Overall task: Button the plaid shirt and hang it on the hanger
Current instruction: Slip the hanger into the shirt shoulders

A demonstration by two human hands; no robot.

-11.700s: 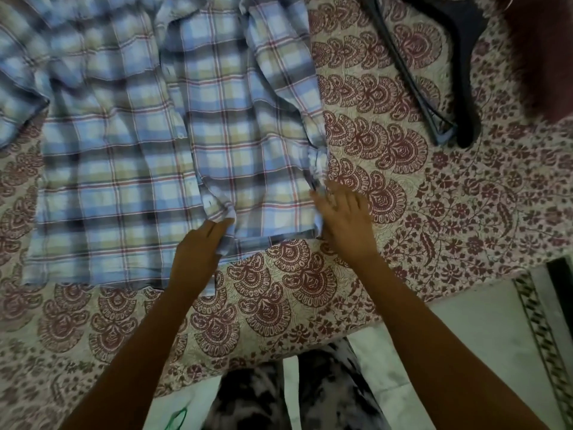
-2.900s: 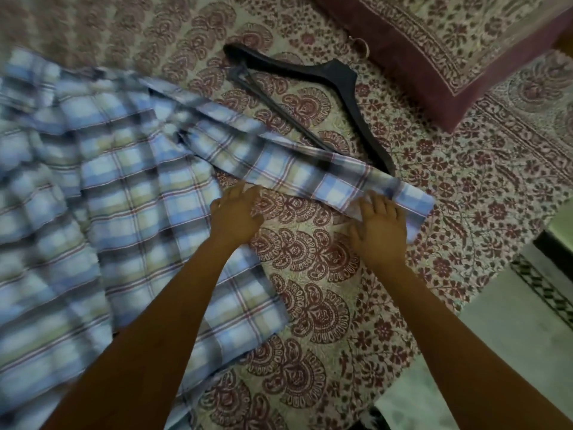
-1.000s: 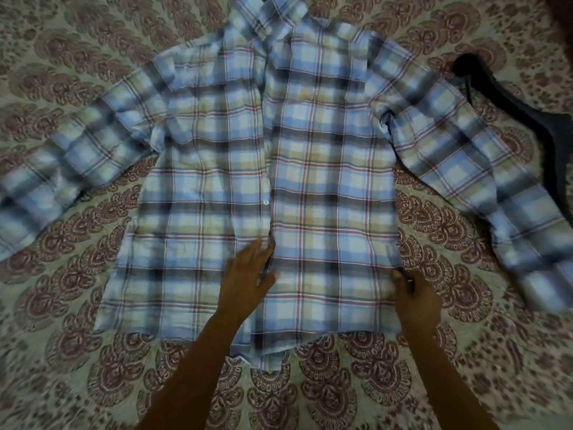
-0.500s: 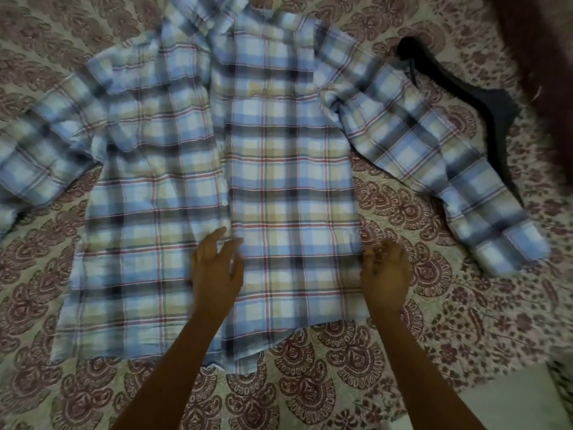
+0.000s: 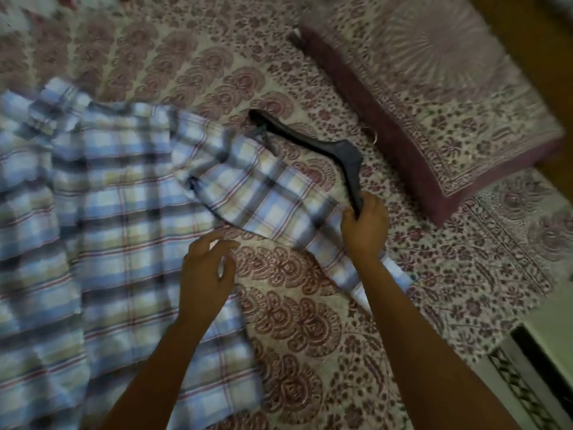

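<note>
Right hand (image 5: 363, 223) is no longer sitting by the shirt's (image 5: 117, 231) hem as it was half a second ago; it is now gripping the near tip of the hanger (image 5: 344, 153), fingers and thumb curling round it. Left hand (image 5: 206, 271) is hovering at the shirt's side edge, fingers loosely spread and holding nothing; whether it is touching cloth I cannot tell. The shirt is lying flat, front up, and blur is hiding the buttons.

One sleeve (image 5: 273, 193) is lying against the hanger's far end, so pulling the hanger out fast is likely to drag the sleeve and rumple the front.

Everything is resting on a soft printed sheet (image 5: 294, 311), with a matching pillow (image 5: 449, 97) just beyond the hanger and pale floor (image 5: 548, 332) showing at the lower right.
</note>
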